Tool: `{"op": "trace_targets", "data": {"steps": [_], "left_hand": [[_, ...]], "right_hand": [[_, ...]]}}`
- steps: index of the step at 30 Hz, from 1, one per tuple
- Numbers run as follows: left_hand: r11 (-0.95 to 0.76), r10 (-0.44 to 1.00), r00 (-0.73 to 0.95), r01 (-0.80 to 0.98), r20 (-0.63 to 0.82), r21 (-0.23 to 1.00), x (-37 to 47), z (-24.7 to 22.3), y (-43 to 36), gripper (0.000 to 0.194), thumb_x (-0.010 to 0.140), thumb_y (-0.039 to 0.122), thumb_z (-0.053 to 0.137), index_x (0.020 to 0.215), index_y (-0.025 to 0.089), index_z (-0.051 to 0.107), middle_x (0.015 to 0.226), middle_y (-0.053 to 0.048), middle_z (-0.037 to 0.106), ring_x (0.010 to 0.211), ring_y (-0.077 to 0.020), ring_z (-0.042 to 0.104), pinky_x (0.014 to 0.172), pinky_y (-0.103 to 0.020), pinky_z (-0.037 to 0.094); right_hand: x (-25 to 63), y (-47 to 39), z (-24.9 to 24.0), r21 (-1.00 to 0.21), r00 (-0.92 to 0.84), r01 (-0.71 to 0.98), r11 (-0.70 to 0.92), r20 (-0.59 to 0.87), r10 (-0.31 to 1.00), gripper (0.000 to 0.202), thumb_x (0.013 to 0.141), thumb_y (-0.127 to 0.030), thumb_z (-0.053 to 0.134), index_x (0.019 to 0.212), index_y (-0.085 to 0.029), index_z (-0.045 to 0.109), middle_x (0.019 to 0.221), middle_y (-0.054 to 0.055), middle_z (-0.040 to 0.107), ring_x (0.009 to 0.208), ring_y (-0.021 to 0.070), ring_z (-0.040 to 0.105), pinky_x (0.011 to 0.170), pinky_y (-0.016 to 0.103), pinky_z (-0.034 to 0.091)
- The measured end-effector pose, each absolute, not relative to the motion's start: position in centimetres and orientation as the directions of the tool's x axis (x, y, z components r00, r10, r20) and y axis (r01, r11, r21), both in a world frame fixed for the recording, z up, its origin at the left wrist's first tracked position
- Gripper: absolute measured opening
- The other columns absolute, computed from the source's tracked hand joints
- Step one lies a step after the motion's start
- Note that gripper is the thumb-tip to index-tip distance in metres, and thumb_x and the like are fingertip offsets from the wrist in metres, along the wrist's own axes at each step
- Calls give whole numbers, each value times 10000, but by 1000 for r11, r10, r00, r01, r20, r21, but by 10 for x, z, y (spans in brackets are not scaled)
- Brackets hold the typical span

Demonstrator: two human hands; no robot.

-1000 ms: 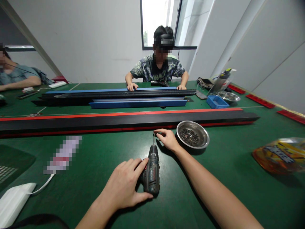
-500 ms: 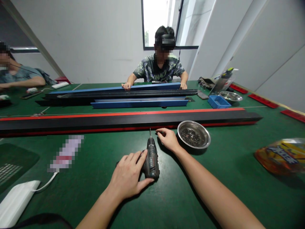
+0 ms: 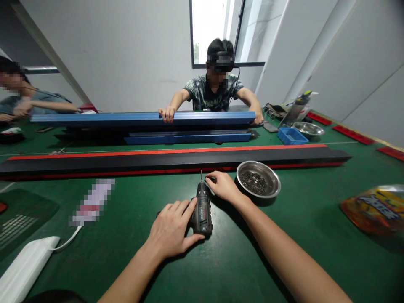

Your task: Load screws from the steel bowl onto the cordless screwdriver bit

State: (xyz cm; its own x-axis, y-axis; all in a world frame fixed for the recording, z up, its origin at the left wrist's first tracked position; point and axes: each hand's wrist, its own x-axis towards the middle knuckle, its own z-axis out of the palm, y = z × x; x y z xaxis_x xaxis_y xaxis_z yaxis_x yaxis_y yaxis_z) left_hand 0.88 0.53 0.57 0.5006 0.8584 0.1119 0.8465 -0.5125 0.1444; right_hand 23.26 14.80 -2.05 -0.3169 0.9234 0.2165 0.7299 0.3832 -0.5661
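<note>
A dark cordless drill (image 3: 203, 214) lies on the table with its bit pointing away from me. My left hand (image 3: 170, 229) is closed around it from the left, fingers over the body and thumb by its rear end. Beside the bit (image 3: 201, 176), the thumb and index finger of my right hand (image 3: 222, 185) pinch a tiny dark piece that looks like a screw, partly hidden by the fingertips. Right of that hand stands a round metal bowl (image 3: 275, 189) of small dark screws (image 3: 254, 182). Just beyond the bit runs a long black bar with red edges (image 3: 176, 159).
Across the table a person (image 3: 214, 90) handles a long blue bar (image 3: 126, 119); a shorter blue bar (image 3: 189, 138) lies nearer. Another person sits at far left. A blue tray (image 3: 292, 136) and an orange packet (image 3: 374, 210) are rightward, a white power bank (image 3: 31, 263) leftward.
My right fingertips have come slightly closer to the drill bit. The person opposite has raised and turned a long blue bar, which now covers the black ones. The view has shifted slightly.
</note>
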Motion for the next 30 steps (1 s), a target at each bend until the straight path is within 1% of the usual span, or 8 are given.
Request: {"op": "trace_targets", "data": {"steps": [4,7,11,15,20,22,26,30], "left_hand": [[-515,857,502,843,116,156,8,7,6,923,900,715,642,1580,147,384,1410,-174,602,1185,-360,585,993,-514,483],[-506,862,490,846,130,170,7,5,6,917,887,713,657,1574,166,392,1421,-173,594,1205,-361,586,1003,-513,484],[-484,874,463,854,146,192,7,3,2,910,873,681,685,1579,193,382,1430,-173,581,1231,-365,581,1014,-514,487],[-484,875,463,851,140,207,7,4,-3,920,855,668,706,1576,197,381,1415,-172,580,1221,-368,586,1004,-513,500],[-490,871,477,842,113,226,7,9,-7,920,825,658,744,1549,200,411,1389,-159,583,1187,-358,596,982,-513,514],[-489,872,478,841,106,232,7,11,-7,919,817,658,752,1545,211,414,1370,-153,592,1169,-351,600,975,-510,517],[-488,872,478,839,99,240,5,12,-8,964,782,660,781,1556,228,402,1321,-142,607,1127,-340,610,961,-501,527],[-494,868,487,832,94,250,4,14,-9,988,764,667,793,1558,228,402,1290,-129,613,1104,-336,622,948,-498,541]], "right_hand": [[239,146,-1,-530,-399,742,410,143,906,226,975,-335,634,995,-261,846,1010,81,817,963,294,769,878,342,556],[254,145,27,-521,-416,737,430,152,897,209,964,-329,654,995,-253,846,1042,78,815,955,293,766,864,335,547],[291,145,71,-476,-230,823,309,218,948,288,1003,-378,603,955,-220,839,964,101,815,912,277,753,825,302,529],[337,149,90,-396,-95,907,141,134,986,345,1007,-437,596,903,-202,826,948,110,807,898,276,746,790,298,520],[374,161,78,-477,-67,876,67,19,998,329,1012,-379,583,1181,-170,773,947,100,804,792,221,748,724,270,531],[380,165,69,-442,-53,896,33,-33,998,293,983,-316,610,1172,-166,775,951,99,804,786,209,749,704,254,528],[387,169,47,-364,-27,930,-60,-230,973,158,834,-214,747,972,-194,821,883,82,799,721,193,743,618,232,511],[389,171,31,-337,-21,937,-93,-319,947,176,699,-159,845,867,-203,816,759,65,768,606,181,714,538,229,486]]}}
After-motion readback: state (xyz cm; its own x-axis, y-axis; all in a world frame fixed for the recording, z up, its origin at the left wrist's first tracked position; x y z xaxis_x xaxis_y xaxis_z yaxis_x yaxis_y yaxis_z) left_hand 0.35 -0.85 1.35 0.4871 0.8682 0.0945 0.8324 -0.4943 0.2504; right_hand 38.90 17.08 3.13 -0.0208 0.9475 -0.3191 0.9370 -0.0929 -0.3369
